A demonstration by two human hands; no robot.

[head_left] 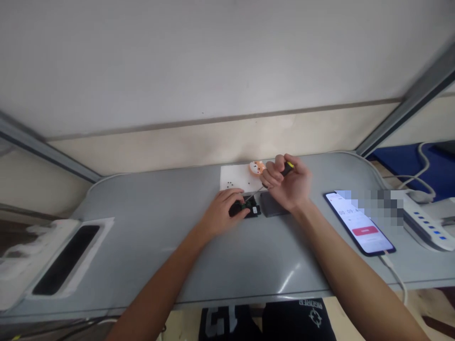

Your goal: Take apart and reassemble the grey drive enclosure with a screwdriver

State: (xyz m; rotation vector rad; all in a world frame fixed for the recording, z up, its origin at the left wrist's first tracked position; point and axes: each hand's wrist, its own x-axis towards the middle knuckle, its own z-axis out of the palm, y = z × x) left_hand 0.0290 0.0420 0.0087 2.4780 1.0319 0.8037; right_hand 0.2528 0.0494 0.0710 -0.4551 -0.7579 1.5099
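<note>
My right hand (pixel 287 182) is wrapped round the dark handle of a screwdriver (pixel 287 168) with a yellow end. Its thin shaft slants down and left to a small dark device with a green circuit board (pixel 251 206) lying on the table. Fingers and thumb of my left hand (pixel 227 210) grip that device from its left side, covering part of it. Where exactly the screwdriver tip meets the board is too small to tell. Beside the device, under my right wrist, lies a dark grey flat case piece (pixel 272 206). Several tiny dark screws (pixel 230 184) rest on a white sheet (pixel 234 174) behind.
An orange and white animal-faced item (pixel 256 167) sits on the sheet's edge. To the right are a lit phone (pixel 359 225) with a cable and a white power strip (pixel 426 222). A black phone-like slab (pixel 67 258) lies at left on the grey table (pixel 142 227).
</note>
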